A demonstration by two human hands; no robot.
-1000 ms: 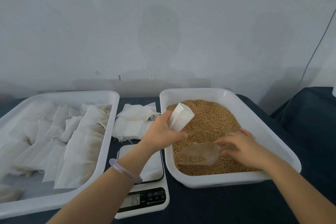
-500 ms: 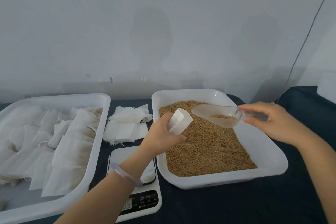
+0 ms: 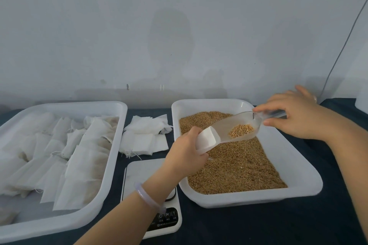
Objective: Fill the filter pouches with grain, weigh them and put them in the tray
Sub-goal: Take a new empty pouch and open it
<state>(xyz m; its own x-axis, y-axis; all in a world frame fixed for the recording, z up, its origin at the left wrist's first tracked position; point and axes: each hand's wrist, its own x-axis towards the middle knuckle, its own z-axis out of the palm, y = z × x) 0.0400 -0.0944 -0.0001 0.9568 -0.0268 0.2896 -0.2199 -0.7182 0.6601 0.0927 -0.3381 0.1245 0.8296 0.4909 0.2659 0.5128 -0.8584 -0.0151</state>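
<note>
My left hand point(image 3: 186, 152) grips a white filter pouch point(image 3: 207, 139) with its mouth held open, over the left part of the grain tray point(image 3: 298, 177). My right hand point(image 3: 294, 115) pinches the handle of a clear plastic scoop point(image 3: 237, 127) holding a small heap of grain. The scoop tilts down to the left, its lip touching the pouch's mouth. Brown grain point(image 3: 239, 167) fills the tray below. A white digital scale point(image 3: 151, 191) sits in front, partly hidden by my left forearm.
A large white tray point(image 3: 111, 157) on the left holds several filled pouches. A pile of flat pouches point(image 3: 145, 135) lies between the two trays. A dark cloth point(image 3: 258, 225) covers the table. A cable point(image 3: 342, 45) runs down the wall at the right.
My right hand lifted the scoop out of the grain, raised it, then tipped it down to the pouch's mouth. My left hand kept the pouch over the tray.
</note>
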